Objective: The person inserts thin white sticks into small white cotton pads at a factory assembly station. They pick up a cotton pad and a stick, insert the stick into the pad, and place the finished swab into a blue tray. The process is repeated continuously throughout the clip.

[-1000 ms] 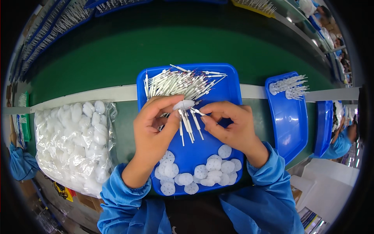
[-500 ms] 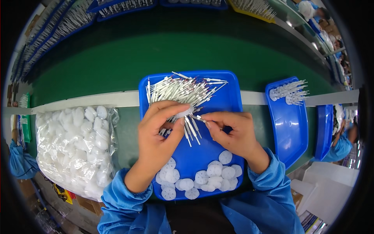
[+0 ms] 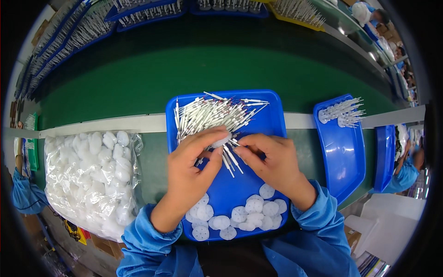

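Note:
Between thumb and fingers of my left hand [image 3: 190,161] is a translucent white plastic disc [image 3: 222,140], tilted over the blue tray [image 3: 233,184]. Several thin white rods [image 3: 229,160] stick out from its underside. My right hand [image 3: 273,159] pinches one thin white rod [image 3: 234,142] by its end, close to the disc's edge; whether that rod is in a hole I cannot tell. Beyond my hands, a heap of white rods [image 3: 210,115] with some dark reddish parts fills the far half of the tray. Loose discs with small holes [image 3: 254,206] lie in its near end.
Left of the tray sits a clear bag of white discs [image 3: 92,171]. To the right, a slanted blue tray [image 3: 344,157] carries rod-filled discs [image 3: 348,111] at its far end. Trays of upright rods [image 3: 150,11] line the green bench's [image 3: 138,69] far side. Other people work at both edges.
The view has shifted slightly, so the tray appears a little lower. My right fingers have come nearer the disc with the rod, and the disc has tilted a little.

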`<action>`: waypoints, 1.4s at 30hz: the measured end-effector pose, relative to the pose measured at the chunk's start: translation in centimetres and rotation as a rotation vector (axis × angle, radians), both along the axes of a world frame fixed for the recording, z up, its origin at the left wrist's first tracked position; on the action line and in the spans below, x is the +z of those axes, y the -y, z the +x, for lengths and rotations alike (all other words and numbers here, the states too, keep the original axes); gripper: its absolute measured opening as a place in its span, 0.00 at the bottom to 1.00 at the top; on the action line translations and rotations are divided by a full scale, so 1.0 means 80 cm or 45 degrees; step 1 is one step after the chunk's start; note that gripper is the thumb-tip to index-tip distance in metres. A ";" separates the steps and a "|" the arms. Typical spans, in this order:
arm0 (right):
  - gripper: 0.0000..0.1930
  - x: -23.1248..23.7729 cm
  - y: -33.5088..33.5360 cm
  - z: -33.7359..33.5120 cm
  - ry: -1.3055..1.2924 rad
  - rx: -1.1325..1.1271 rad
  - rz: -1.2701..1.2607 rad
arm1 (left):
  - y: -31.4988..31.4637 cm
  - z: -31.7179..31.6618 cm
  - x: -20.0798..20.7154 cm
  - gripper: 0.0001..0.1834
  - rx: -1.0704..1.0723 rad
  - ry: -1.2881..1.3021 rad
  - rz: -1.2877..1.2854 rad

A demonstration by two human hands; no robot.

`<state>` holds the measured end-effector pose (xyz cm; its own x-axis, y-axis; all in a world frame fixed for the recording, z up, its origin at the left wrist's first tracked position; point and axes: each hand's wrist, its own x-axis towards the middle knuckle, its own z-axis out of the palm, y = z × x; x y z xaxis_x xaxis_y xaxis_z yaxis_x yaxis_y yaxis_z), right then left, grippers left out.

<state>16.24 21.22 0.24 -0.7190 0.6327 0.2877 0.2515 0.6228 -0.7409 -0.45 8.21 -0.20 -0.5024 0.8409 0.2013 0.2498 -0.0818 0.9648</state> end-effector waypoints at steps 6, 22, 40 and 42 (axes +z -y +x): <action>0.07 0.005 0.001 -0.002 0.040 -0.056 0.443 | 0.005 0.006 0.004 0.18 -0.003 -0.223 -0.104; 0.13 0.012 -0.018 -0.004 -0.132 0.171 0.422 | 0.006 0.004 0.007 0.20 -0.072 0.405 -0.052; 0.16 -0.002 -0.002 -0.004 -0.339 0.325 -0.815 | 0.000 0.002 0.006 0.30 0.041 -0.659 0.211; 0.16 -0.002 -0.003 -0.003 -0.323 0.330 -0.817 | 0.000 0.004 0.006 0.30 0.048 -0.683 0.216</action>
